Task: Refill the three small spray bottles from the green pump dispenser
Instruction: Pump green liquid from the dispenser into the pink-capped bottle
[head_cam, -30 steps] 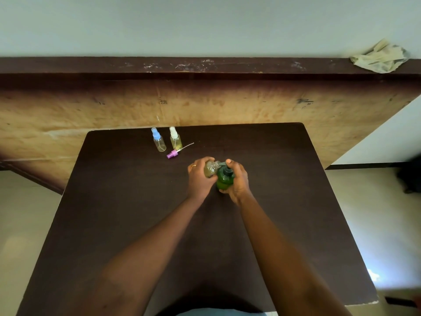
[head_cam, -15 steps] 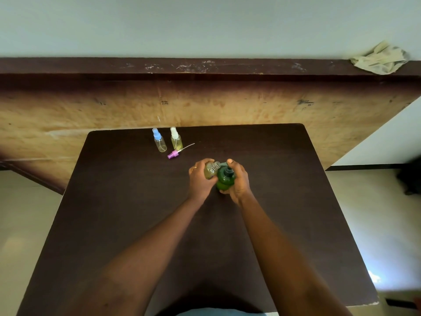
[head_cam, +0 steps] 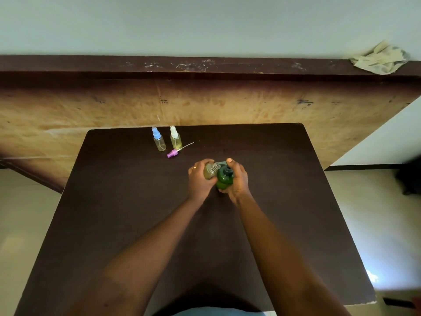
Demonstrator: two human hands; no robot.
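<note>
A dark brown tabletop (head_cam: 118, 213) stands against a worn wooden panel (head_cam: 68, 115) under a pale wall. At the upper left of the tabletop two small spray bottles stand upright, close together. The blue-capped bottle (head_cam: 158, 140) looks nearly clear, and to its right the white-capped bottle (head_cam: 175, 139) holds yellowish liquid. Just beside that one a pink spray head (head_cam: 173, 153) lies on its side, its dip tube pointing to the upper right. At the centre, the left hand (head_cam: 200, 180) is curled round the third bottle (head_cam: 210, 171), which is uncapped and tilted, with its neck towards the dispenser. The bottle is probably light, thin plastic and slick if wetted, so it is best held round the body. The right hand (head_cam: 238, 182) wraps the green pump dispenser (head_cam: 224, 179), which stands roughly upright. Its thumb is on the pump head and the nozzle points left at the open neck. The dispenser looks stiffer and heavier, so a grip round its body seems sound. A crumpled rag (head_cam: 379, 61) lies on the ledge at the upper right.
</note>
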